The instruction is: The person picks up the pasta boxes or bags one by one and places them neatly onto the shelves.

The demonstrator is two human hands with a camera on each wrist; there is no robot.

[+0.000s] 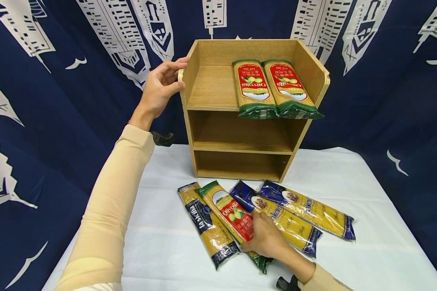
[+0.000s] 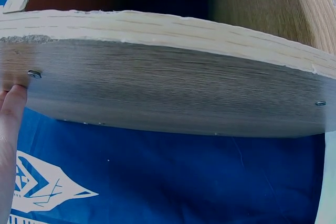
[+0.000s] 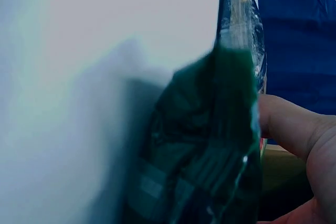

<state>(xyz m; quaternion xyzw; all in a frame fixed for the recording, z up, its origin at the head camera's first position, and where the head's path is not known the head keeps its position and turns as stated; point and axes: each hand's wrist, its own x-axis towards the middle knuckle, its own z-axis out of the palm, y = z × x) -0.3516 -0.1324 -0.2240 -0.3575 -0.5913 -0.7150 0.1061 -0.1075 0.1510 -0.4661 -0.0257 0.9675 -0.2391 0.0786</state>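
My left hand [image 1: 159,87] holds the upper left side panel of a small wooden shelf [image 1: 240,150]. In the left wrist view a digit [image 2: 11,114] touches the panel's outer face [image 2: 173,85]. My right hand [image 1: 266,236] grips the lower part of a red-labelled spaghetti pack [image 1: 227,208] on the table, thumb on one long edge. Its green end [image 3: 205,129] fills the right wrist view, beside the thumb [image 3: 286,124]. To its left lies a dark-blue-labelled spaghetti pack [image 1: 204,222]; to its right, two blue-and-yellow pasta packs [image 1: 291,226], [image 1: 313,208].
Two more red-labelled spaghetti packs [image 1: 253,87], [image 1: 287,83] lie side by side on the shelf's top tier, green ends jutting past its front edge. Two lower tiers sit beneath. A white cloth [image 1: 160,242] covers the table; a dark blue patterned curtain [image 1: 76,101] hangs behind.
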